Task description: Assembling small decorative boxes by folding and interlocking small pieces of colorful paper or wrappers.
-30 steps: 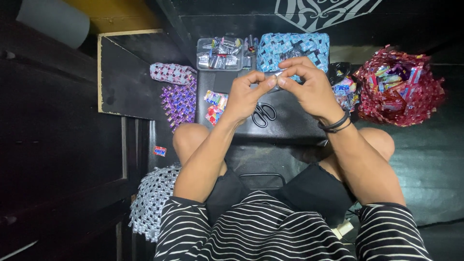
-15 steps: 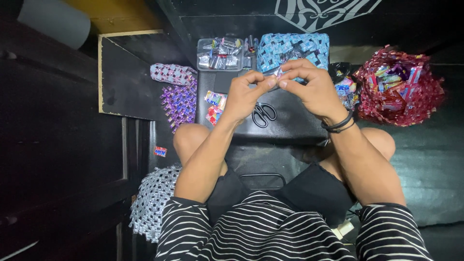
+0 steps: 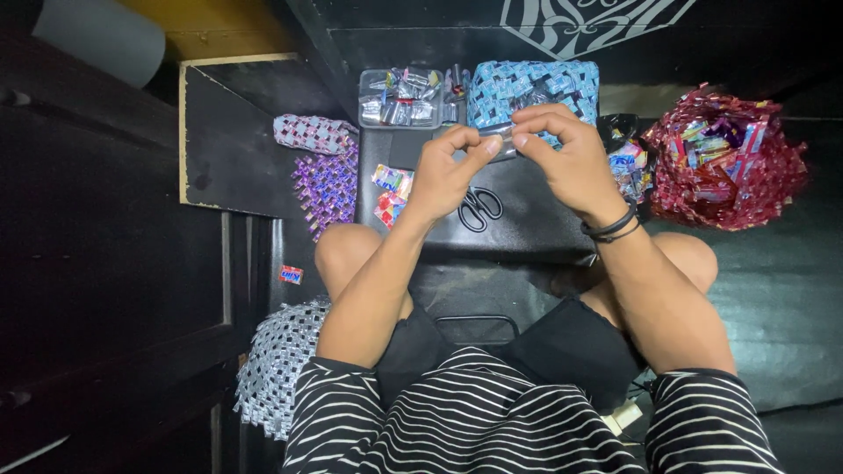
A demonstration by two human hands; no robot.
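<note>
Closest to me I see a black-and-white striped shirt (image 3: 474, 412), black shorts and two bare knees, the person sitting cross-legged. By the left knee a silver woven mat (image 3: 277, 364) lies on the floor, and a small red wrapper (image 3: 291, 275) sits a little farther out.

Across the lap rests a black counter (image 3: 518, 219). A pair of black scissors (image 3: 479, 208) lies flat on it, just below the left hand, and a small heap of bright wrappers (image 3: 389, 189) sits at its left edge.

Above the counter both hands meet. My left hand (image 3: 443, 171) is closed in a pinch, thumb and forefinger nipping one end of a small silvery strip (image 3: 500, 140). My right hand (image 3: 571, 158), black bands on its wrist, curls over and grips the other end with its fingertips. The strip hangs between them, clear of the counter.

To the left beyond the hands lie a purple woven piece (image 3: 327, 184) and a pink woven piece (image 3: 312, 133). Farther back stand a clear tray (image 3: 399, 96) of folded wrappers and a blue woven bag (image 3: 536, 88). Off to the right sits a red woven basket (image 3: 724, 158) full of wrappers.
</note>
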